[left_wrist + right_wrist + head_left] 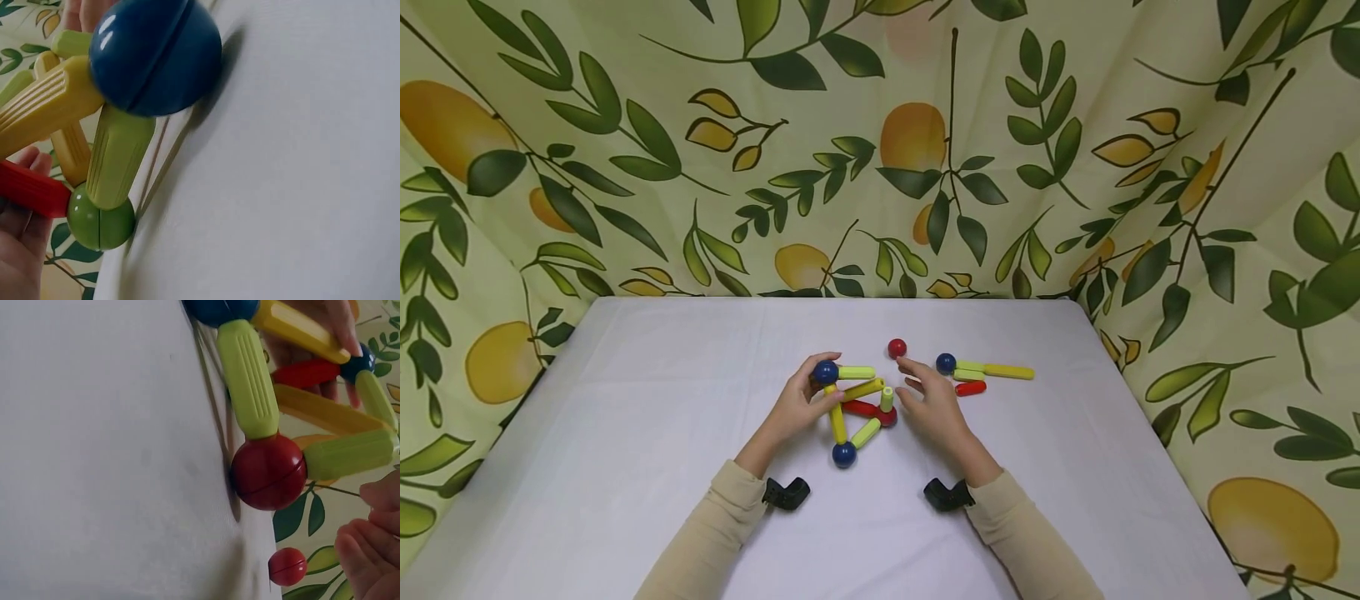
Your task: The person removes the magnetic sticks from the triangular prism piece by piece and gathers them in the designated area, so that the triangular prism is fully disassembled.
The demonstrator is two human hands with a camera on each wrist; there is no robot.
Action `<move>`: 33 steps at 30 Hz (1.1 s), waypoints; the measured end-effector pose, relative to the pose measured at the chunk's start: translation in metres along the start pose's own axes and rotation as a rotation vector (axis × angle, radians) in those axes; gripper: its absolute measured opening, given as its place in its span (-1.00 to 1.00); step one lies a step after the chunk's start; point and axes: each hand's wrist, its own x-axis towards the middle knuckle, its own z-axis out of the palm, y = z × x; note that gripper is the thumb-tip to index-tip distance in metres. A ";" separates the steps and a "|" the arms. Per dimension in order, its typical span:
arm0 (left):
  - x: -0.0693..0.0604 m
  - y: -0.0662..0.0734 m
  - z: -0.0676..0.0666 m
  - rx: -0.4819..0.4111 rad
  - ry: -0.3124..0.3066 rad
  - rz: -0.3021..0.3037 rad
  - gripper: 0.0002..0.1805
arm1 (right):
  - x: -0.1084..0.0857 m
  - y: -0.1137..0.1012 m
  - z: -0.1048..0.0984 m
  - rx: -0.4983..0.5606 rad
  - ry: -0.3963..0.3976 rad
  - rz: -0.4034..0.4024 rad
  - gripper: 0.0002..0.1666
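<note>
A: Nearest?
B: Ball-and-rod frame (859, 408), abt midway btwn L & R edges of counter (625, 467); L hand (797, 408) has fingers curled on it by a blue ball (826, 372).
A: R hand (938, 408)?
B: Just beside, fingers part-open, holding nothing.
A: Farther?
B: Loose red ball (897, 348), twd counter's far edge.

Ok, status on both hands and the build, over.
Left hand gripping ball-and-stick build. Right hand empty, beside it. Loose red ball beyond, seemingly not in the way.

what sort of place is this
Probably an indoor tabletop play or filming setup: a white-topped table, a fruit-print curtain behind it, and a ball-and-rod construction toy.
</note>
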 end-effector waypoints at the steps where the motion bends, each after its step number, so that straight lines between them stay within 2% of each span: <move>1: -0.001 -0.001 0.001 -0.003 0.003 0.001 -0.39 | -0.002 -0.001 0.000 0.013 -0.003 -0.015 -0.45; 9: -0.005 -0.004 0.006 -0.065 0.019 -0.030 -0.35 | -0.013 -0.002 0.004 0.151 -0.001 -0.233 -0.59; 13: -0.007 -0.004 0.008 -0.061 0.027 -0.050 -0.35 | -0.014 0.000 0.008 0.151 0.017 -0.300 -0.60; 21: -0.007 -0.004 0.009 -0.062 0.025 -0.073 -0.36 | -0.014 0.001 0.011 0.113 0.076 -0.321 -0.68; 33: -0.006 -0.006 0.008 -0.068 0.019 -0.063 -0.36 | -0.014 0.004 0.010 0.089 0.078 -0.357 -0.71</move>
